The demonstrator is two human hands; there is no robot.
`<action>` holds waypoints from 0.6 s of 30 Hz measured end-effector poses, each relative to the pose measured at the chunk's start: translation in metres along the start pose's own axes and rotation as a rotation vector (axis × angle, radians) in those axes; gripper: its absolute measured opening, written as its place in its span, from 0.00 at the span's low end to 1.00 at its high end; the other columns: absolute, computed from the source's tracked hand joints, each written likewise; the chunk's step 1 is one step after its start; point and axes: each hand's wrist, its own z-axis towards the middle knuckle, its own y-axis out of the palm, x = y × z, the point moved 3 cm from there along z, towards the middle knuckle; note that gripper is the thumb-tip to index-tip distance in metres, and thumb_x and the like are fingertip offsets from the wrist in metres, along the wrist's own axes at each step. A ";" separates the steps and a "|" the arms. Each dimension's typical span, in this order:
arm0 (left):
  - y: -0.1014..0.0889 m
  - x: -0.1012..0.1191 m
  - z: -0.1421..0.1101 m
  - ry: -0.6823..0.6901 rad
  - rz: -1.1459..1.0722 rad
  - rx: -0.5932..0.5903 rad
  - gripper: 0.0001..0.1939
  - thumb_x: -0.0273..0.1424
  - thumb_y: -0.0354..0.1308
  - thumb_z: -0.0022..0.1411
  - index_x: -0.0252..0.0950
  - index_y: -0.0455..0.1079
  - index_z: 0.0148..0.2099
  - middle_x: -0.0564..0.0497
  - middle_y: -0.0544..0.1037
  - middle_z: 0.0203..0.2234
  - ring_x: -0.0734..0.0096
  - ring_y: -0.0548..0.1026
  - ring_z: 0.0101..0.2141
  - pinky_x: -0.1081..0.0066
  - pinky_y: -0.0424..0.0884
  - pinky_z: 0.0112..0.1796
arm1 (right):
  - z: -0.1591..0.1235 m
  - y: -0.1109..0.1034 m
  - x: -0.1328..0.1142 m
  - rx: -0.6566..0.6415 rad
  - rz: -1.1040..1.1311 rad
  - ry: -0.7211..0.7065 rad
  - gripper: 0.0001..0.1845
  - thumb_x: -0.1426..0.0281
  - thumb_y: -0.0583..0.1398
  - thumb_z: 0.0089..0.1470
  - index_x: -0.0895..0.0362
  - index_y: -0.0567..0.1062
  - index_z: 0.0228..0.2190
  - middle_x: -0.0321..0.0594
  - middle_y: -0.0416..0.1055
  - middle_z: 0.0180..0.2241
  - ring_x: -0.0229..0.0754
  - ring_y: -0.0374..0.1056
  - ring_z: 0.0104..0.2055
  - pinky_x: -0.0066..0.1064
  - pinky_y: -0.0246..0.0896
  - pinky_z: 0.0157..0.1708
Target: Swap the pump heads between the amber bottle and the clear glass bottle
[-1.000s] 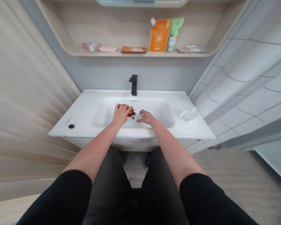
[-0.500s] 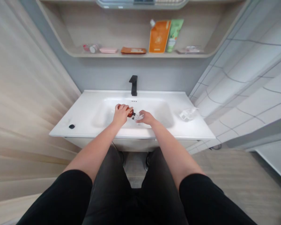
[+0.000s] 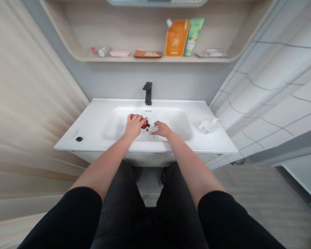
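Left hand [image 3: 134, 126]: curled shut over an amber glass bottle [image 3: 144, 123], which lies sideways across the basin, black neck pointing at the right hand [image 3: 162, 129]. Right hand: fingers closed on a clear plastic scrap [image 3: 152, 129] at that neck, so nearer the neck, the left nearer the bottle's body. Nothing between the hands. Beneath both, a white washbasin [image 3: 180, 124]. Ahead, a black faucet [image 3: 148, 94]. Further right of the right hand, a crumpled clear plastic bag [image 3: 208, 125]; left of the left hand, a small black disc [image 3: 79, 139]. Far ahead, a wooden shelf [image 3: 147, 59] with an orange pouch [image 3: 176, 38].
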 end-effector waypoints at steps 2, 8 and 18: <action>0.000 0.000 0.000 0.010 0.002 0.004 0.28 0.23 0.52 0.74 0.48 0.76 0.70 0.39 0.80 0.62 0.44 0.71 0.64 0.38 0.57 0.69 | 0.000 0.000 0.000 -0.003 -0.006 0.002 0.35 0.61 0.84 0.38 0.51 0.79 0.46 0.39 0.84 0.46 0.51 0.81 0.49 0.41 0.74 0.55; 0.000 0.001 0.001 0.030 0.020 0.017 0.28 0.23 0.52 0.74 0.47 0.76 0.69 0.39 0.80 0.62 0.44 0.71 0.64 0.38 0.58 0.68 | 0.000 0.000 0.000 0.000 -0.007 -0.002 0.35 0.61 0.84 0.38 0.51 0.79 0.46 0.39 0.84 0.46 0.51 0.81 0.49 0.41 0.73 0.54; 0.001 0.000 0.000 0.032 0.010 0.025 0.28 0.23 0.52 0.75 0.48 0.76 0.69 0.39 0.80 0.62 0.45 0.71 0.65 0.37 0.57 0.69 | 0.000 0.000 -0.001 0.002 -0.027 0.000 0.33 0.61 0.84 0.38 0.51 0.79 0.44 0.39 0.84 0.46 0.52 0.80 0.49 0.42 0.73 0.54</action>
